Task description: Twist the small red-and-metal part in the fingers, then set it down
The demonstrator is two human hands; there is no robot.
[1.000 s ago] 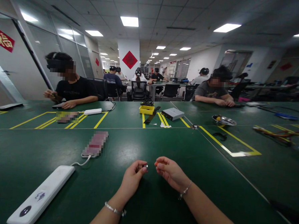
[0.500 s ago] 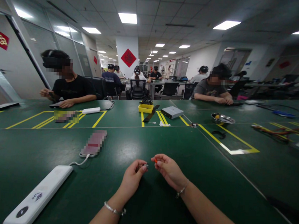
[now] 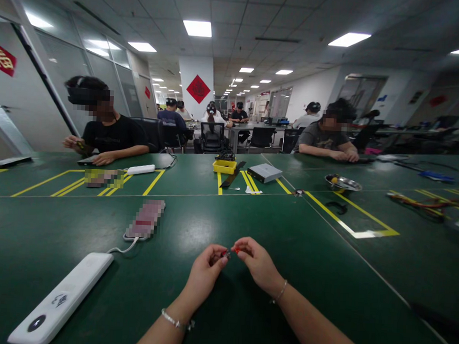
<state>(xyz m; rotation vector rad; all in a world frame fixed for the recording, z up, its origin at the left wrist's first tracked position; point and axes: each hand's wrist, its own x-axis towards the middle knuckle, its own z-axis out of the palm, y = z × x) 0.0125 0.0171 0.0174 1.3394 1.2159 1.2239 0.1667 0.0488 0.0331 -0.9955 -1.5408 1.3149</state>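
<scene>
My left hand [image 3: 208, 266] is closed in a pinch on a small grey piece [image 3: 228, 254], with a bit of red showing by the fingertips. Its exact kind is too small to make out. Just to the right, my right hand [image 3: 258, 263] pinches a small orange-red piece [image 3: 236, 250] between thumb and fingers. The two pieces are held very close together above the green table [image 3: 188, 221]; whether they touch I cannot tell. Fingers hide most of both pieces.
A white power bank [image 3: 63, 297] lies at the left, cabled to a phone [image 3: 147, 219]. Farther back are a yellow bin [image 3: 224, 166], a grey box [image 3: 265, 172] and a metal bowl [image 3: 343, 183]. Two people sit across the table.
My right hand has turned and its orange-red piece has come closer to the grey piece in my left hand. The left hand has barely moved; some red now shows at its fingertips.
</scene>
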